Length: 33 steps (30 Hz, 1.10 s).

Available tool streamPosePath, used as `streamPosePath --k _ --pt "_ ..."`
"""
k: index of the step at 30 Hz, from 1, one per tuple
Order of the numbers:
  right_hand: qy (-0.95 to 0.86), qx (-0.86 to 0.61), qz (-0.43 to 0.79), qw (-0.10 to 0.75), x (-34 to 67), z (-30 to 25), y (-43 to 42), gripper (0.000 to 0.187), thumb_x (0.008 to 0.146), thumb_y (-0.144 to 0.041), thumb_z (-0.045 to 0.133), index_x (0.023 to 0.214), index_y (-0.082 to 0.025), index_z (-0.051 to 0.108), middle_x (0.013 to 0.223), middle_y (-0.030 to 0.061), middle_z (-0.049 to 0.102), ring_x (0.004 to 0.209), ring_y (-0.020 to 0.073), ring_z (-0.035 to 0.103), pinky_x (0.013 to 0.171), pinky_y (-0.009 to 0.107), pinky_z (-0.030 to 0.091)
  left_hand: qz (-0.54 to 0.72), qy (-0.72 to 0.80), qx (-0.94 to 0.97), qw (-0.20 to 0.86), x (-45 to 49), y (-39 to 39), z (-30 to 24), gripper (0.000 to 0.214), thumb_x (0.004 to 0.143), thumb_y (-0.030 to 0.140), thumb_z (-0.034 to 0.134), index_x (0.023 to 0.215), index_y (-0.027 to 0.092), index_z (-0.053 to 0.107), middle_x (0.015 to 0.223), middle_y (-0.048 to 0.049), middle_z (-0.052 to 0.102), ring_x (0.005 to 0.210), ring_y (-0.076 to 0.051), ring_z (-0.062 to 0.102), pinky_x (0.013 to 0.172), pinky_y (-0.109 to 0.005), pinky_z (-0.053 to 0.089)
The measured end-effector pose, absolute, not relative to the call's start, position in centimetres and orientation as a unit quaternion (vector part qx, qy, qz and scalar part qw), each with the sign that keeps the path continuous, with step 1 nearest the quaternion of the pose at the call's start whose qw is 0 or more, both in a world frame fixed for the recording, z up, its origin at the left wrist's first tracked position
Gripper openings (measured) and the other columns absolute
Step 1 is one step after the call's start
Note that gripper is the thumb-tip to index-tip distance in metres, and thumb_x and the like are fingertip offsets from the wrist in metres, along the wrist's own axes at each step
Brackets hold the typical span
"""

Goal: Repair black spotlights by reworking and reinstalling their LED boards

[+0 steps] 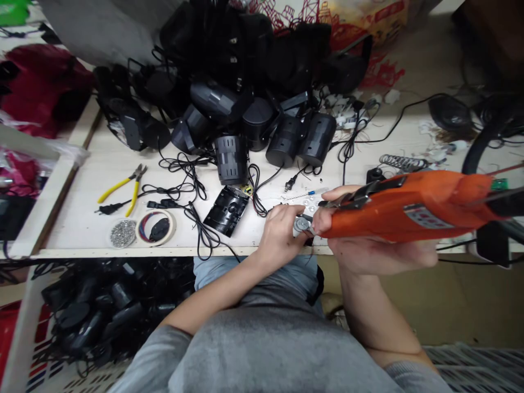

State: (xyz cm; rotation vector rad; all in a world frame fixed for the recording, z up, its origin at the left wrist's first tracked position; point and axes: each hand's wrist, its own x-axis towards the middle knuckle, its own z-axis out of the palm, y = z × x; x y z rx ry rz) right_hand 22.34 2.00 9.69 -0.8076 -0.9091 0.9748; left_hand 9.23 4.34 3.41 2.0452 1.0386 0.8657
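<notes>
My right hand is wrapped round an orange electric screwdriver, held level with its tip pointing left. The tip meets a small grey metal part near the table's front edge. My left hand pinches that small part between its fingers and steadies it. Just left of my hands lies an open black housing shell with a power cord trailing from it.
A heap of black cylindrical lamp housings and cords fills the back of the pale table. Yellow-handled pliers, a tape roll and a dish of screws lie at the left. A crate of black parts stands below.
</notes>
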Motion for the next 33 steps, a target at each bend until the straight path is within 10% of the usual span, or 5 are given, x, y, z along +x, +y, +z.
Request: streamPosePath --k 17,23,33 --pt "-0.412 -0.264 0.473 0.733 23.2 11.8 1.4 0.058 0.08 -0.069 0.066 0.123 -0.03 0.07 0.117 0.009 0.072 0.071 0.0254 0.069 0.064 0.045 0.056 0.355 0.433 0.749 0.354 9.3 3.9 3.4 0.059 0.072 0.007 0.078 0.122 0.022 0.05 0.112 -0.0057 0.072 0.108 -0.026 0.065 0.095 -0.041 0.051" --pt "-0.413 -0.252 0.508 0.713 21.3 10.8 2.9 0.063 0.079 -0.077 0.052 0.114 -0.027 0.071 0.077 0.0071 0.068 0.059 0.0265 0.059 0.067 0.051 0.054 0.359 0.428 0.752 0.351 9.2 4.1 2.9 0.059 0.069 0.005 0.076 0.121 0.02 0.052 0.108 -0.0053 0.069 0.103 -0.025 0.064 0.089 -0.038 0.051" --pt "-0.436 -0.293 0.508 0.683 21.3 9.9 3.6 0.061 0.08 -0.075 0.05 0.107 -0.026 0.075 0.077 0.0071 0.065 0.057 0.0219 0.053 0.059 0.044 0.048 0.378 0.411 0.76 0.332 9.2 4.2 2.9 0.047 0.07 0.004 0.073 0.11 0.02 0.055 0.104 -0.0041 0.067 0.097 -0.023 0.061 0.084 -0.035 0.048"
